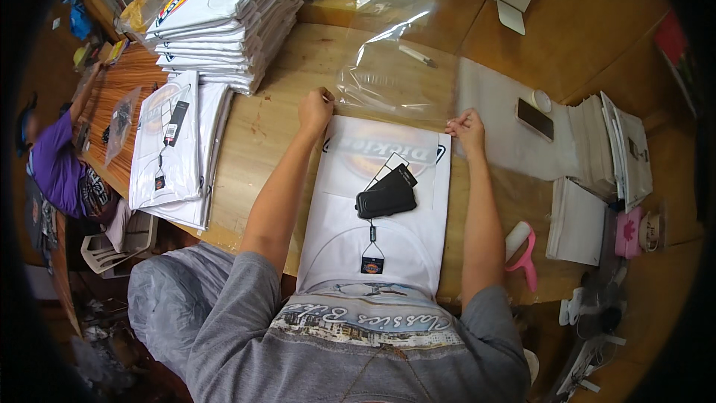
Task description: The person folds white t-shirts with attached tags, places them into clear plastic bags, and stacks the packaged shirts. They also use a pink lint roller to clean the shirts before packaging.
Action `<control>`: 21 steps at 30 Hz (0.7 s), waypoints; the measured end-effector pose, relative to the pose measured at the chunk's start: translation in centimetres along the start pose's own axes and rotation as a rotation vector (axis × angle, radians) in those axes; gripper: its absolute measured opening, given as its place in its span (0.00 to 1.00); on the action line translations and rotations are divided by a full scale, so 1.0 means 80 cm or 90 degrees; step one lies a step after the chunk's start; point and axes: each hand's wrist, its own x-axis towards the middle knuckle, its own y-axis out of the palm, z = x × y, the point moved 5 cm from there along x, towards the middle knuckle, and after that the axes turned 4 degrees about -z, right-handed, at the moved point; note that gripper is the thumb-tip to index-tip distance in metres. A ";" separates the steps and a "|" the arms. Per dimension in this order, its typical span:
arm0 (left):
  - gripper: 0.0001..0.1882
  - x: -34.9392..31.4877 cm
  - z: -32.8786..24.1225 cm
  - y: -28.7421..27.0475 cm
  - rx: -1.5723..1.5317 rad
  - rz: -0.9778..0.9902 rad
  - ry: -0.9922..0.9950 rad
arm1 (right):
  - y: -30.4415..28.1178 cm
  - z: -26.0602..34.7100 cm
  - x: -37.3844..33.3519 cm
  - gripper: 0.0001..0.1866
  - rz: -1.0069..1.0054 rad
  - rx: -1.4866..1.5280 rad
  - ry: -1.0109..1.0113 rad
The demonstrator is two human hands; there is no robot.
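Observation:
A folded white T-shirt (339,209) lies on the table before me, its collar toward my body. On it rest black and white hang tags (403,175), a small black rounded case (385,200) and a square black label (372,264) on a cord. Beyond the shirt's far edge spreads a clear plastic bag (395,37). My left hand (317,110) is closed in a pinch by the far left corner, on the bag's edge. At the far right corner my right hand (468,130) also pinches the bag's edge. The fingertips partly hide the film.
A tall stack of folded shirts (224,30) stands far left, with bagged shirts (168,157) nearer. On the right are a phone (535,119), clear bags (507,123), a pink-handled lint roller (522,254) and white packets (576,220). A person in purple (56,157) is at the left.

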 end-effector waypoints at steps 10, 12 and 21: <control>0.06 -0.012 0.029 0.003 -0.405 0.320 -0.219 | -0.006 -0.004 -0.018 0.06 0.084 -0.035 0.107; 0.06 -0.024 0.028 -0.002 -0.427 0.343 -0.204 | -0.006 -0.005 -0.028 0.06 0.110 -0.023 0.121; 0.05 -0.114 0.031 -0.058 -0.432 0.549 -0.195 | 0.025 0.097 -0.189 0.18 -0.065 -0.654 -0.011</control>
